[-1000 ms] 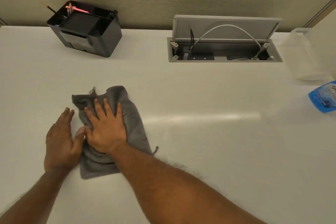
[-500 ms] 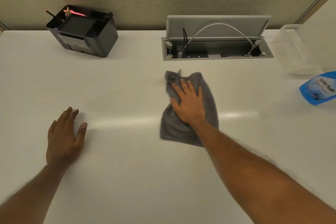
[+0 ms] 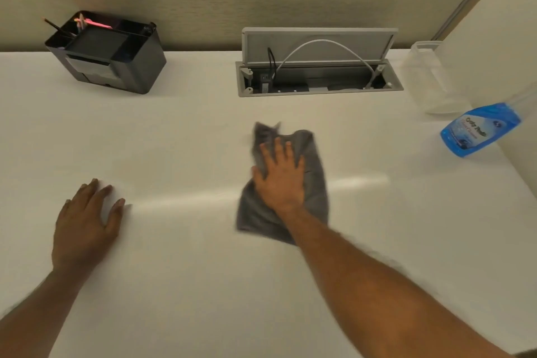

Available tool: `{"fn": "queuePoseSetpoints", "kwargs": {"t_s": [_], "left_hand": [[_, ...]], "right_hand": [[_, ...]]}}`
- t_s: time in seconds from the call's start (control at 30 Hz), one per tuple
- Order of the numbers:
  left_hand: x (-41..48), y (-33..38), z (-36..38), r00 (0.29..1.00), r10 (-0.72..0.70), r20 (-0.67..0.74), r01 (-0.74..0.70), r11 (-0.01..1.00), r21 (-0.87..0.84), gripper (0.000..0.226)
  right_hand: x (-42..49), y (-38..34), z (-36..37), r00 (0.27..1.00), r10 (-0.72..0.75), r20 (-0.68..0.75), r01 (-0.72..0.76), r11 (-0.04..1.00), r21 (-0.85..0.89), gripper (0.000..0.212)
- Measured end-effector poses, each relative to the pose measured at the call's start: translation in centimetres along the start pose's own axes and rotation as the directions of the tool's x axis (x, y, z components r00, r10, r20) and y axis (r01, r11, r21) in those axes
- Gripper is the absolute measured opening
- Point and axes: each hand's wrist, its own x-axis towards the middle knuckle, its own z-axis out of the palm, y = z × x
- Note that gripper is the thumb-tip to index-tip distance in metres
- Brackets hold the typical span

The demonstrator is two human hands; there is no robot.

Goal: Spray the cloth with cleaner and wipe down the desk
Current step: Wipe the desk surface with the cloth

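Observation:
A grey cloth (image 3: 315, 183) lies crumpled on the white desk (image 3: 180, 136), near its middle. My right hand (image 3: 280, 177) presses flat on top of the cloth, fingers spread toward the wall, and covers its centre. The cloth's edges look motion-blurred. My left hand (image 3: 85, 221) rests palm down on the bare desk at the left, well apart from the cloth, holding nothing. The blue cleaner bottle (image 3: 479, 129) lies tilted at the right edge, partly hidden by a white chair back.
A black desk organiser (image 3: 116, 61) with pens stands at the back left. An open grey cable box (image 3: 319, 78) with its lid up is set into the desk at the back centre. A clear plastic container (image 3: 433, 81) stands at the back right.
My right hand slid the cloth from beside my left hand rightward to the desk's middle, then slightly back left. My left hand came off the cloth and stays flat on the desk.

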Motion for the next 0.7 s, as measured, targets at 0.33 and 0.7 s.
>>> {"fn": "queuePoseSetpoints", "kwargs": {"t_s": [0.33, 0.7], "left_hand": [[-6.4, 8.3, 2.0, 0.997, -0.076, -0.018, 0.068, 0.961, -0.269, 0.071], [-8.3, 12.3, 3.1, 0.995, 0.068, 0.078, -0.064, 0.997, -0.052, 0.060]], "right_hand": [[-11.4, -7.0, 4.1, 0.881, -0.473, 0.007, 0.467, 0.872, 0.143, 0.060], [-8.5, 11.1, -1.2, 0.986, -0.167, 0.003, 0.166, 0.983, 0.082, 0.059]]}}
